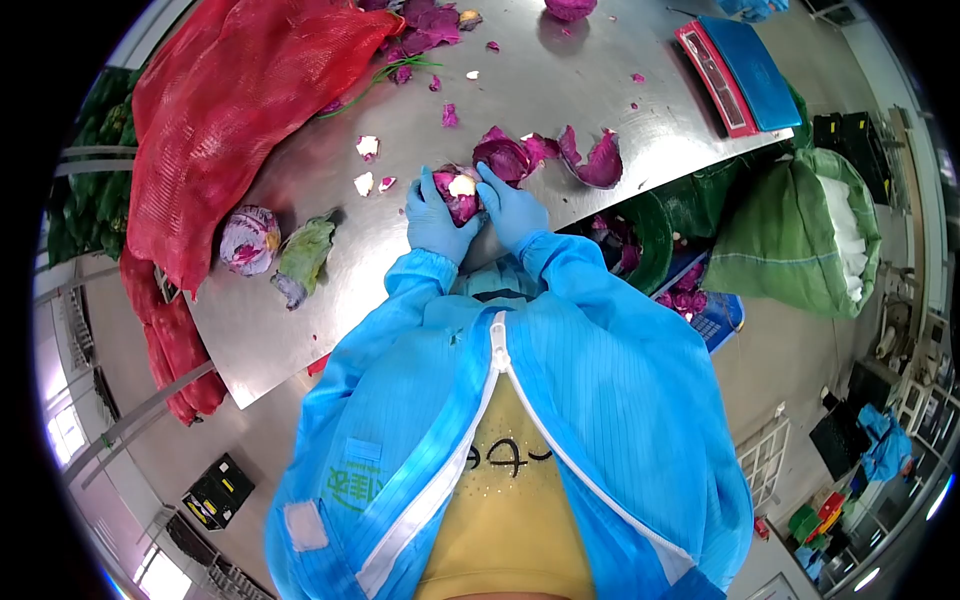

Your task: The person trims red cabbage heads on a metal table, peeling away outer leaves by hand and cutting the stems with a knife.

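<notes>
Near the front edge of the steel table, my left hand [437,222], in a blue glove, wraps round the left side of a purple cabbage [460,203] with its pale cut stem facing up. My right hand [511,210], gloved too, presses the cabbage's right side, fingers bent together. Loose purple outer leaves [502,157] lie just beyond my right hand, and a curled leaf [600,162] is farther right. A whole purple cabbage [250,240] and a greenish leafy piece [304,256] rest to the left. White stem chunks [367,147] lie beyond my left hand.
A large red mesh sack [240,110] covers the table's left. At the far right stands a red and blue device [735,75]. Below the table's right edge are a green bag of leaves [640,235], a blue crate [718,320] and a green woven sack [790,240].
</notes>
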